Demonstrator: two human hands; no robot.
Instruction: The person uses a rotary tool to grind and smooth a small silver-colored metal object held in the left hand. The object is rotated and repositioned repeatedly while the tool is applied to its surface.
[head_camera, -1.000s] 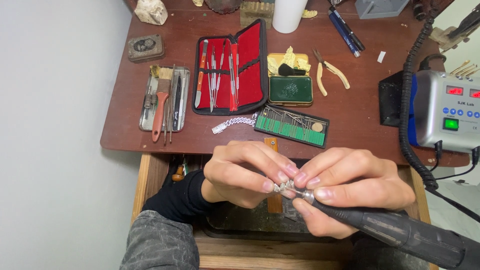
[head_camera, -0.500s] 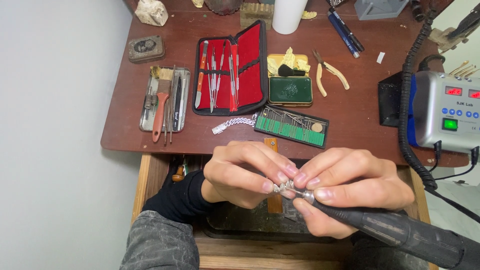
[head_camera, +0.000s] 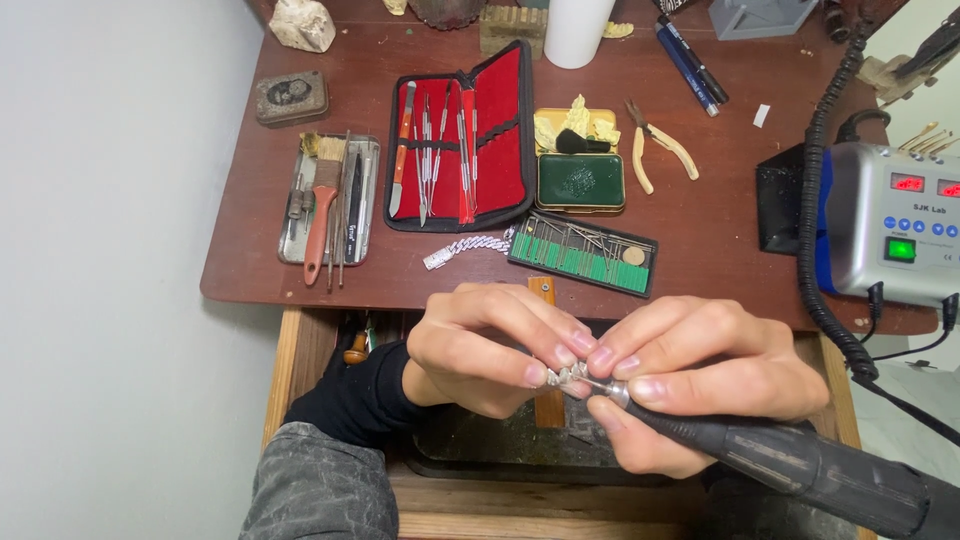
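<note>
Head view: the left hand (head_camera: 480, 352) pinches a small silver jewellery piece (head_camera: 563, 376) between thumb and curled fingers (head_camera: 575, 340), closed narrowly on it; the piece sits just in front of the fingertips, over the open drawer below the worktop (head_camera: 720, 240) edge; it looks light, stiff, smooth and slippery, best taken by its sides close to the worked spot. The right hand (head_camera: 700, 385) is wrapped shut around a black rotary handpiece (head_camera: 800, 465), its fingers near the metal tip, which touches the piece; the handpiece seems rigid and moderately heavy, trailing a cord. Beyond the fingers: a green bur tray (head_camera: 583, 254), a silver chain (head_camera: 465, 248), a red tool case (head_camera: 460, 140), a green tin (head_camera: 581, 182), pliers (head_camera: 655, 145); to the right, the grey control unit (head_camera: 890, 230).
</note>
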